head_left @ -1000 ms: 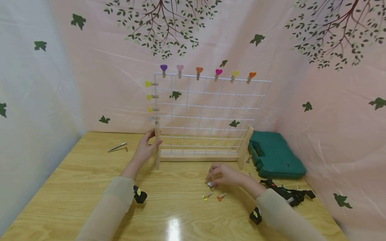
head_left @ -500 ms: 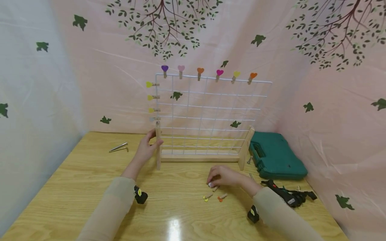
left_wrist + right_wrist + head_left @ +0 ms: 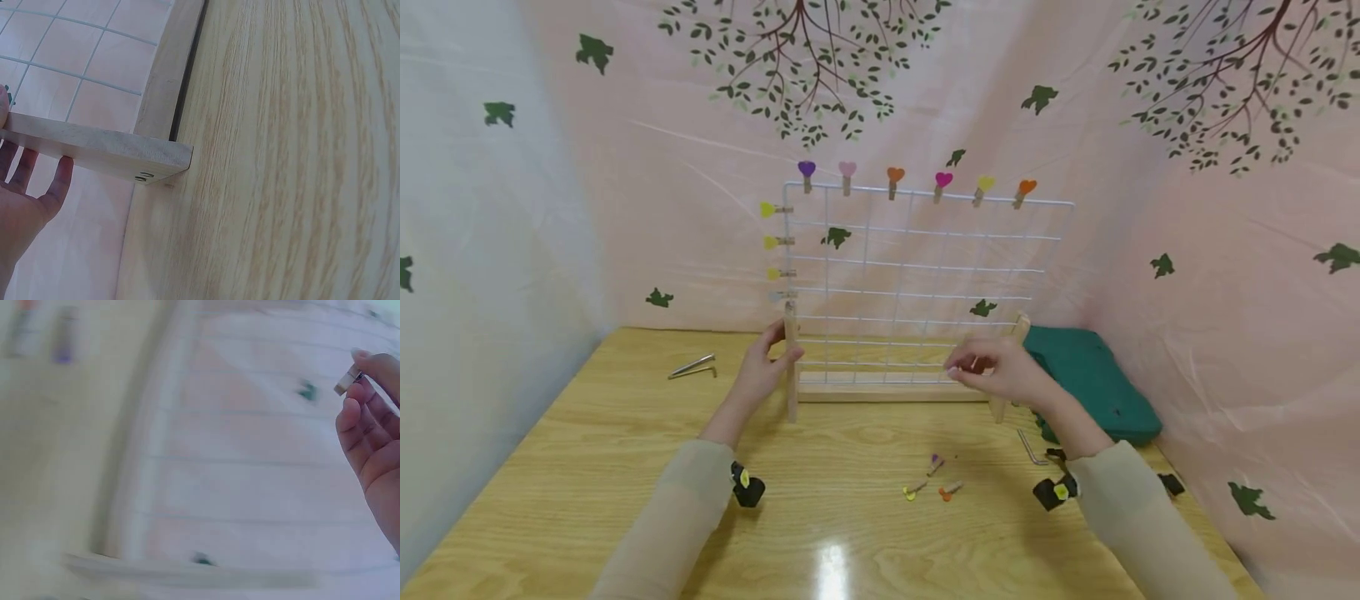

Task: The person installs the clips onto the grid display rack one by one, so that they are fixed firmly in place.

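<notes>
My left hand (image 3: 758, 372) holds the left wooden upright (image 3: 792, 367) of a white wire grid rack (image 3: 887, 268), fingers behind and thumb in front. In the right wrist view, a small wooden clothespin (image 3: 347, 382) is pinched between the thumb and fingers of my right hand (image 3: 1009, 372), its head mostly hidden. That hand is raised in front of the rack's lower right part. Heart-topped clothespins line the top wire, one of them purple (image 3: 807, 172). More sit down the left side, the lowest pale (image 3: 777, 296). Purple (image 3: 935, 463), yellow (image 3: 913, 490) and orange (image 3: 950, 490) clothespins lie on the table.
A green plastic case (image 3: 1093, 379) lies at the right behind my right forearm. A hex key (image 3: 1032, 448) lies near it, and a black tool is mostly covered by the arm. Two metal keys (image 3: 692, 367) rest at the left. Printed fabric stands behind the table.
My right hand has picked a clothespin off the table and moved up and to the right, before the rack. The purple clothespin now shows on the table. The left hand stays put.
</notes>
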Demonstrator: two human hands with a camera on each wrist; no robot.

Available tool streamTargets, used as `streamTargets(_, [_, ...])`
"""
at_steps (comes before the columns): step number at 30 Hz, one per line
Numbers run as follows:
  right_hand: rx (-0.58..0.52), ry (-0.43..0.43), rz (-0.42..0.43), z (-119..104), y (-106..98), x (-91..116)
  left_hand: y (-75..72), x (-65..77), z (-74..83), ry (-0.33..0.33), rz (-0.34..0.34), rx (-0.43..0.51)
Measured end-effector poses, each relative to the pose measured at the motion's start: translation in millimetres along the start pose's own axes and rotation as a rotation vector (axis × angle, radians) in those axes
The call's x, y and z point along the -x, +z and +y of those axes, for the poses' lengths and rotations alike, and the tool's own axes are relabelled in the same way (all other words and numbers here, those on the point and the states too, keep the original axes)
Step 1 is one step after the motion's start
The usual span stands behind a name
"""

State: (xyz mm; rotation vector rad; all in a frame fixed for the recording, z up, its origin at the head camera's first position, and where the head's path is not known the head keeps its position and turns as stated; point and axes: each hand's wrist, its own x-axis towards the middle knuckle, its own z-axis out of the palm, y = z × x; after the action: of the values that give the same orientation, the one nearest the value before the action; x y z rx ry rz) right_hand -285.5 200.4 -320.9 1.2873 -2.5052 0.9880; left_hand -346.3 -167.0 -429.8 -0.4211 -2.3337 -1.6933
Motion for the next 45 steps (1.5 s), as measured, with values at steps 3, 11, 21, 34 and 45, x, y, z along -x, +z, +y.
streamTargets(3, [-0.019,-0.030,0.121,-22,-36,-8,-1.5,-0.9,-0.4,0.001,-0.002,0.001])
streamTargets(11, [-0.273,-0.031,0.474,-32,-114,-27,-5.2,4.8,20.7,0.006,-0.014,0.008])
streamTargets(21, [-0.447,-0.032,0.800,-16,-163,-60,-6.4,7.2,29.4,-0.018,-0.026,0.029])
streamTargets(34, [-0.433,-0.021,0.837,11,-163,-71,-3.9,9.1,29.0,-0.021,-0.021,0.012])
streamTargets(45, [-0.442,0.034,0.776,17,-159,-64,-2.5,1.5,8.2,0.001,-0.016,0.017])
